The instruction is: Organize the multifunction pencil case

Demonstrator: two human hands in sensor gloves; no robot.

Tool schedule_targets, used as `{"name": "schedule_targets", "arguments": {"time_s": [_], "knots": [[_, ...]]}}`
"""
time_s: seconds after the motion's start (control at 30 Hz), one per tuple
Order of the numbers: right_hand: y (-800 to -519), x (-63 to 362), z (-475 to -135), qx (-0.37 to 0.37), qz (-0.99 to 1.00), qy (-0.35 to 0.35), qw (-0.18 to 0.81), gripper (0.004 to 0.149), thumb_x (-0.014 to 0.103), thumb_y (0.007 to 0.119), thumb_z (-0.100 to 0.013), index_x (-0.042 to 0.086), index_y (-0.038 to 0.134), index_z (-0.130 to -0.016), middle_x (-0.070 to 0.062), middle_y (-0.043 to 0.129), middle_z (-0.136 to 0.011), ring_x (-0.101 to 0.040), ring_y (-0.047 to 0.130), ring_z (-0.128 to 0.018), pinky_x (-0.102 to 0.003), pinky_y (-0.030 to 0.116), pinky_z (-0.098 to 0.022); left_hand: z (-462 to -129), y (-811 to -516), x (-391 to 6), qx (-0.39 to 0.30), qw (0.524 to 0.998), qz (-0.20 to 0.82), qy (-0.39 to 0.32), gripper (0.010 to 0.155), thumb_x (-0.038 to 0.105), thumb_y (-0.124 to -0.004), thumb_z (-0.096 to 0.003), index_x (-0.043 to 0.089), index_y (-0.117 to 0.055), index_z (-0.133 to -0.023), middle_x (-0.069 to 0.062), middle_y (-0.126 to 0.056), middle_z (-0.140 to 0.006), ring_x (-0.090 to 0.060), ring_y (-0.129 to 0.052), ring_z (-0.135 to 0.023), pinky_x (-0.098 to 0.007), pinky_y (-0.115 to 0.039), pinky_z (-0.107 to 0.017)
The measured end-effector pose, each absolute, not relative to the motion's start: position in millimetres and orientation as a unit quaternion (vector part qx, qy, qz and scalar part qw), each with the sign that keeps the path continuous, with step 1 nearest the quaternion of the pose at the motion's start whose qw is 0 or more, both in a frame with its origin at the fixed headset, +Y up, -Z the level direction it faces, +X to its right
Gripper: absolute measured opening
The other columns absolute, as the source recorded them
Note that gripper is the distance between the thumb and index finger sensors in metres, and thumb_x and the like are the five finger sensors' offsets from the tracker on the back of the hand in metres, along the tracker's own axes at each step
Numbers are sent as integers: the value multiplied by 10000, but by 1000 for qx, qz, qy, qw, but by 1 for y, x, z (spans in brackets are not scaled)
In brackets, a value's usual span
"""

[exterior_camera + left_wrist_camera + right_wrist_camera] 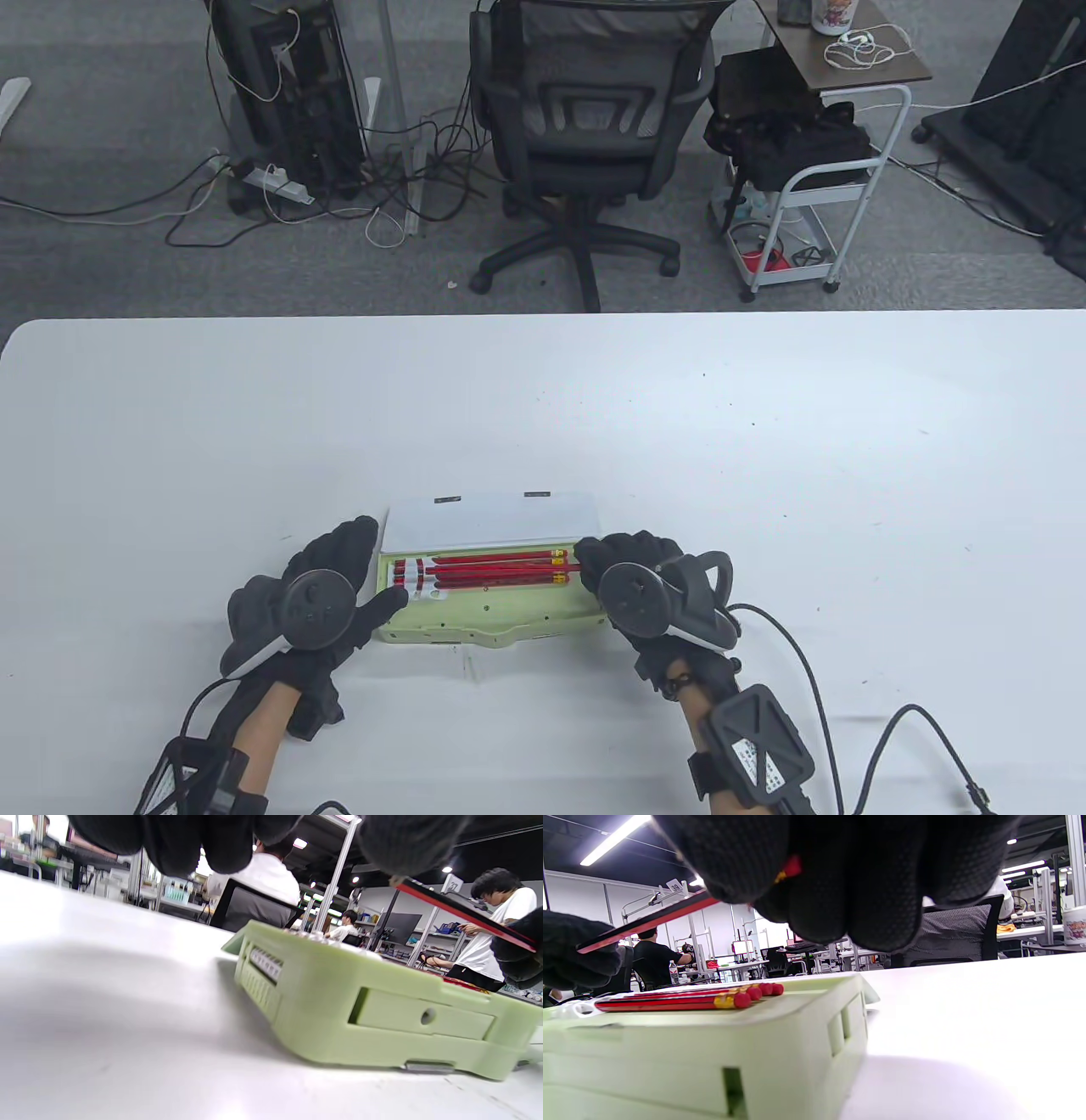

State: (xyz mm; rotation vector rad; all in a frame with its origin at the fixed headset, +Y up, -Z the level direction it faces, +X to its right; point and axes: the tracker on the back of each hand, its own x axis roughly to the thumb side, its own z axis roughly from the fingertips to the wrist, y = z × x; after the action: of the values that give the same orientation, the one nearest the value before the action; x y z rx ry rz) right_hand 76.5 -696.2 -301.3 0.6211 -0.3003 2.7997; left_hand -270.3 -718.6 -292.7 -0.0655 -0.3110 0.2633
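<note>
A light green pencil case [492, 615] lies open near the table's front edge, its white lid [488, 519] folded back. Several red pencils [484, 560] with red erasers lie side by side in it, also in the right wrist view [687, 1001]. My left hand [382, 564] is at the case's left end and my right hand [598, 569] at its right end. Together they hold one red pencil [458, 910] by its ends just above the case [339, 1014]. The right wrist view shows that pencil [649, 921] running from my right fingers [840, 878] to my left hand [572, 950].
The white table [764, 441] stretches wide around the case. Beyond its far edge stand an office chair [585, 127], a white trolley [806, 170] and cables on the floor. Cables trail from both wrists at the front edge.
</note>
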Motion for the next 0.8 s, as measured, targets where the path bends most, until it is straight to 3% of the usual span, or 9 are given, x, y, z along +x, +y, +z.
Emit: {"name": "schedule_targets", "arguments": {"time_s": [0.23,0.8], "knots": [[-699,80,-304,206,968,-75,120,431,307,801,-454,176,841,-863,-109,928,-771,-346,983,-655,-554,821,-564,-299,-736,-277,-123,970,133,-159,1026,647,-690,-453,51,-291,-1188,-314,-419,-1250,-624,-534,-1090,-784,-514,-702],[-703,73,-304,213,971,-57,90,430,309,806,-455,180,844,-862,-108,926,-775,-347,980,-661,-556,818,-568,-302,-744,-274,-135,969,121,-166,1000,641,-705,-447,66,-353,-1185,-267,-496,-1248,-597,-586,-1086,-780,-532,-699]]}}
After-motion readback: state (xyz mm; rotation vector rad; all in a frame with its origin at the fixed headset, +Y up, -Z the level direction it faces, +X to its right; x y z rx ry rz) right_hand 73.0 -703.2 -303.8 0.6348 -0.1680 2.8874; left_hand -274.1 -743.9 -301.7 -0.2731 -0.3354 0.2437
